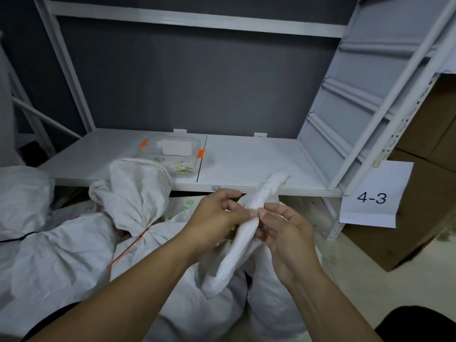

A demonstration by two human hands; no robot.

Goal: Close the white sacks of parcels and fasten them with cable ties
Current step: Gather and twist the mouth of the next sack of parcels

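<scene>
**A:** Where is the sack being worked on?
**B:** The white woven plastic sack (217, 317) sits low in the middle, in front of the white metal shelf (246, 164). Its gathered, twisted neck (232, 260) slants up to the right between both hands.
**A:** And the hands?
**B:** The left hand (217, 215) curls its fingers round the neck from the left. The right hand (283, 233) pinches it between thumb and fingers from the right, and the thumbs almost meet.
**A:** What lies to the left?
**B:** A second white sack (138, 188), its neck bound with an orange cable tie (128, 248).
**A:** And on the shelf?
**B:** A clear plastic box with orange clips (172, 156). A paper label reading "4-3" (372, 196) hangs at the shelf's right post, beside brown cardboard cartons (434, 134).
</scene>
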